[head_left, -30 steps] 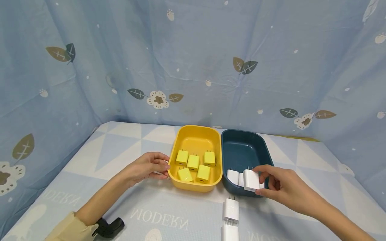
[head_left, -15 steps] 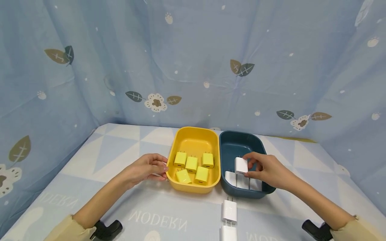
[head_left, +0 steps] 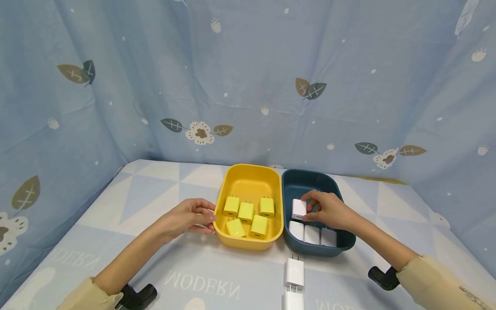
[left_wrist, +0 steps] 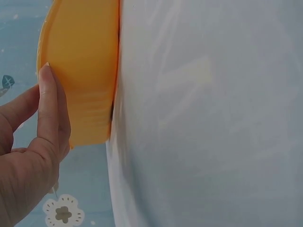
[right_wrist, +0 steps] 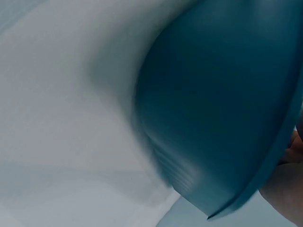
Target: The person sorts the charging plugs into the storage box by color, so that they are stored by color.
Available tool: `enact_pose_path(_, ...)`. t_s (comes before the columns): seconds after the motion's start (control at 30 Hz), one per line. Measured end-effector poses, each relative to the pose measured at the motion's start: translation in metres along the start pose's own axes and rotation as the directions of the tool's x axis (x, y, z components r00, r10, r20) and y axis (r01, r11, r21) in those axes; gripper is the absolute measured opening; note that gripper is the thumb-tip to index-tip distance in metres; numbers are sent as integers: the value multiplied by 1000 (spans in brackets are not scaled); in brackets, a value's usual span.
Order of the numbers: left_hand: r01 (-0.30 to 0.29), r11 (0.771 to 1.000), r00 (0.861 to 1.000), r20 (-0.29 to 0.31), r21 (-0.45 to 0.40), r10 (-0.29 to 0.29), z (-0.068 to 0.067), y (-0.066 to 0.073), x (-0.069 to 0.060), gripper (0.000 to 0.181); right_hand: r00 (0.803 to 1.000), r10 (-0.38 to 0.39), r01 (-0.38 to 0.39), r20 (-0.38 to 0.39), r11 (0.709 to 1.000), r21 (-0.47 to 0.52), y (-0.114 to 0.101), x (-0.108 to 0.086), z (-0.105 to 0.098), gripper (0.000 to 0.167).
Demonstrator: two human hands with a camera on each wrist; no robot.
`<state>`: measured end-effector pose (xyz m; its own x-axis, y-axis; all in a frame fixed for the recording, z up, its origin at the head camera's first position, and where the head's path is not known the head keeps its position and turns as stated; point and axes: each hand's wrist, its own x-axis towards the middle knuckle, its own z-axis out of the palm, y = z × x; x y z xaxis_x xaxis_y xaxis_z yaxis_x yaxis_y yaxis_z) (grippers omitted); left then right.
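Note:
My right hand (head_left: 327, 209) pinches a white charger plug (head_left: 299, 209) between thumb and fingers, inside the dark blue bin (head_left: 317, 249). Three white chargers (head_left: 311, 235) lie side by side at that bin's near end. At the left side of the yellow bin (head_left: 248, 243), my left hand (head_left: 190, 218) holds the rim. Several yellow chargers (head_left: 246, 211) lie in the yellow bin. The left wrist view shows fingers (left_wrist: 49, 101) against the yellow bin's outer wall. In the right wrist view the blue bin (right_wrist: 218, 104) hides most of my right hand.
Two white chargers (head_left: 295, 272) stand in a line on the table in front of the blue bin, the nearer one cut off by the frame edge. The two bins stand side by side. A blue patterned curtain (head_left: 248, 86) hangs behind the table.
My right hand has carried the white charger left and farther back within the blue bin, lowering it behind the row of chargers. My left hand has stayed at the yellow bin.

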<state>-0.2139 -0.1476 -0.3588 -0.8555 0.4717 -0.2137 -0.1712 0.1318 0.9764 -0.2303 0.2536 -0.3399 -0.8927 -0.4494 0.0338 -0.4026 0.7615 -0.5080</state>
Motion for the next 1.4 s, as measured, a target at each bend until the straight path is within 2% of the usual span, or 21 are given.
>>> enact_pose_path(0.33, 1, 1000, 1000, -4, 1, -1, 0, 0, 0, 42, 998, 68, -68, 17, 997, -24, 1, 15, 8, 45)
enact_pose_path(0.7, -3, 1000, 1000, 6, -1, 3, 1, 1, -1, 42, 996, 75, -77, 56, 997, 32, 1, 21, 13, 45)
enact_pose_path(1.0, 2, 1000, 1000, 12, -15, -2, 1, 2, 0, 42, 999, 51, -50, 0, 998, 40, -3, 11, 5, 40)
enact_pose_path(1.4, 6, 1000, 1000, 4, -10, -6, 0, -1, -2, 42, 1000, -16, 17, -14, 999, 50, -14, -13, -1, 42)
